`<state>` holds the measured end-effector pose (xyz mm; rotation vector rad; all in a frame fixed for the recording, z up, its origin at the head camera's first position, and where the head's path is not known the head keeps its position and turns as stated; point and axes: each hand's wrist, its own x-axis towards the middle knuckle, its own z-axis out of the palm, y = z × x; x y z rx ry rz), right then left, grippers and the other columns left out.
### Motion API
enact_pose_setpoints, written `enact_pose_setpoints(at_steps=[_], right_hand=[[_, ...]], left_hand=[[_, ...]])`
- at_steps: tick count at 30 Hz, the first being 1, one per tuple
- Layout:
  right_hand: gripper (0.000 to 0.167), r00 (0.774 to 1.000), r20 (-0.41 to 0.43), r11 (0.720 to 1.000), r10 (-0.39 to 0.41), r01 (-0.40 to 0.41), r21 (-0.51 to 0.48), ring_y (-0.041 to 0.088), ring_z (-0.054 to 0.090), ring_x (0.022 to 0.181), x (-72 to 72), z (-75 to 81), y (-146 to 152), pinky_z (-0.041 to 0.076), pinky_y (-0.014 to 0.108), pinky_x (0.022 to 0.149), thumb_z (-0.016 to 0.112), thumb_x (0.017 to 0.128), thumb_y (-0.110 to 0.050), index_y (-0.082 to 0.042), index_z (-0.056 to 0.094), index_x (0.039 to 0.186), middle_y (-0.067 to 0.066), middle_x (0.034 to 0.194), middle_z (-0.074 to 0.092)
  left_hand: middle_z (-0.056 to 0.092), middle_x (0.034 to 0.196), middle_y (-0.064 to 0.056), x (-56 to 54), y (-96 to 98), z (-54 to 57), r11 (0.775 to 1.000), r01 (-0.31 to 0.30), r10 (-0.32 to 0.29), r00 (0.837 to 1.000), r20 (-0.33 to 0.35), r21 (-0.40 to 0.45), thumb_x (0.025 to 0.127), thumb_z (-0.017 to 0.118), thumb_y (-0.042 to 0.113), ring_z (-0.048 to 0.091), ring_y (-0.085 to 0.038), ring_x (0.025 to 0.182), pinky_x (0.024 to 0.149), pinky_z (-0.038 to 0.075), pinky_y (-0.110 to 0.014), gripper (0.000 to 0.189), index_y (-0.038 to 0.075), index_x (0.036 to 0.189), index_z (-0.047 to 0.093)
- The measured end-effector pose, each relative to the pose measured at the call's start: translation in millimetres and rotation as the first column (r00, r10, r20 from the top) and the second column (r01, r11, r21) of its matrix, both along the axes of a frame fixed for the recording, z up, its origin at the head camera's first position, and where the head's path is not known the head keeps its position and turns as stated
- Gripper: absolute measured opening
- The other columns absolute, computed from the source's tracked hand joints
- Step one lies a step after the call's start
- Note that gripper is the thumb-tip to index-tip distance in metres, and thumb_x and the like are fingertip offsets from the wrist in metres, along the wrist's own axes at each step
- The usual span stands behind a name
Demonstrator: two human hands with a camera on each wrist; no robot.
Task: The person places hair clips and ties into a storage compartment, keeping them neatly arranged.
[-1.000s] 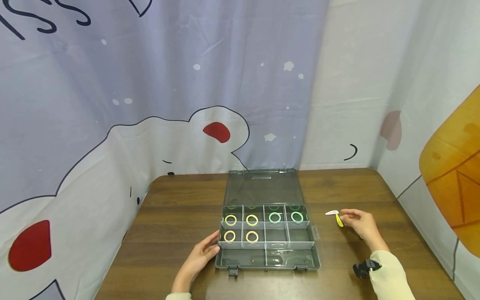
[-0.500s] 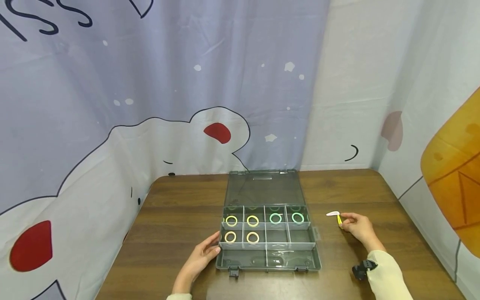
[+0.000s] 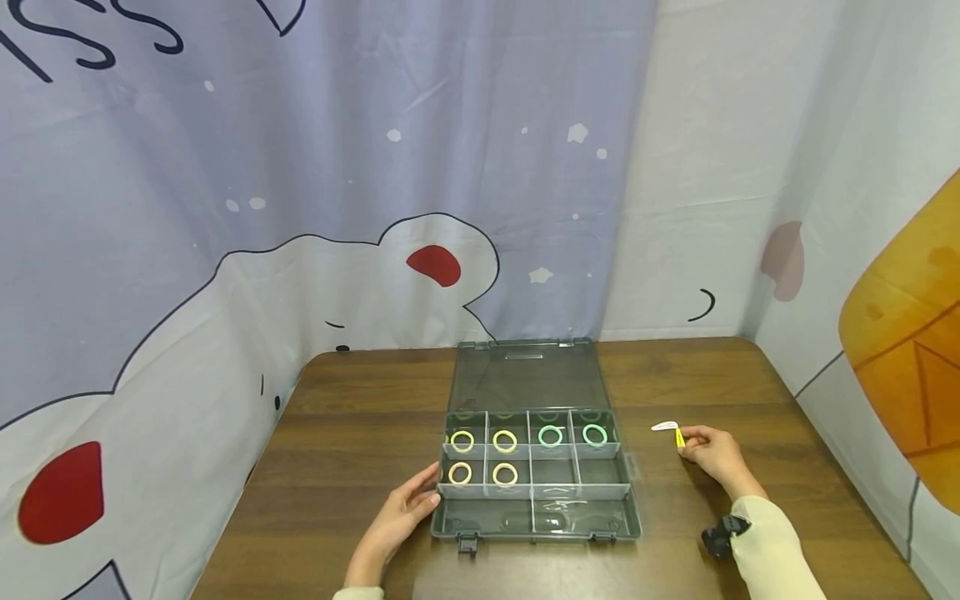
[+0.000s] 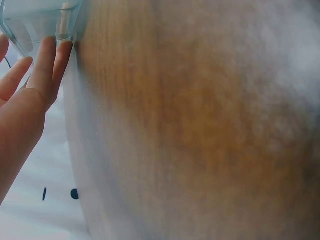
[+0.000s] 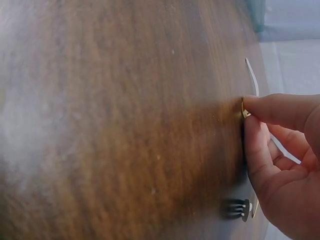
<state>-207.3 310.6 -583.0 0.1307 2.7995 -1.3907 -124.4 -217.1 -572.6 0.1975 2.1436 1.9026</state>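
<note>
A grey see-through organizer box (image 3: 532, 535) lies with its lid raised back. Yellow rings (image 3: 505, 442), cream rings (image 3: 460, 473) and green rings (image 3: 551, 436) sit in its small compartments. My left hand (image 3: 399, 510) rests against the box's left side, its fingers nearly straight; the left wrist view shows the fingertips at the clear wall (image 4: 35, 22). Over on the right, my right hand (image 3: 716, 457) pinches a yellow snap hair clip (image 3: 679, 438) between thumb and fingers. A white snap hair clip (image 3: 664, 426) lies just beyond it, also seen as a thin edge in the right wrist view.
Near the right hand's lower side, the right wrist view shows a small black toothed piece (image 5: 245, 209). The box stands on a brown wooden table (image 3: 345, 433). Printed curtains (image 3: 547, 183) hang behind and beside it. Two front compartments of the box hold no rings.
My right fingers have closed on the yellow hair clip and its angle has shifted slightly. The left hand and the box stay put.
</note>
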Motion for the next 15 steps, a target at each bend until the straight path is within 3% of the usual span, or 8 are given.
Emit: enact_pose_setpoints(at_steps=[7, 15], right_hand=[[0.025, 0.998, -0.053, 0.998, -0.043, 0.041, -0.045, 0.007, 0.058, 0.061, 3.1, -1.1, -2.5, 0.049, 0.020, 0.054, 0.069, 0.081, 0.002, 0.017, 0.061, 0.099, 0.008, 0.075, 0.065], [0.020, 0.993, -0.082, 0.990, -0.091, 0.081, -0.111, 0.008, 0.062, 0.061, 4.0, -1.7, -7.1, 0.054, 0.022, 0.056, 0.064, 0.085, 0.004, 0.019, 0.062, 0.099, 0.016, 0.078, 0.068]], left_hand=[[0.035, 0.145, -0.032, -1.0, -0.6, -3.2, 1.000, -0.013, 0.013, 1.000, -0.007, 0.019, 0.095, 0.058, 0.008, 0.045, -0.043, 0.126, 0.093, 0.041, -0.014, 0.059, -0.006, 0.146, 0.031], [0.036, 0.145, -0.031, -1.9, -1.3, -4.6, 1.000, -0.012, 0.012, 1.000, -0.006, 0.016, 0.095, 0.058, 0.007, 0.045, -0.043, 0.126, 0.093, 0.041, -0.014, 0.059, -0.006, 0.146, 0.031]])
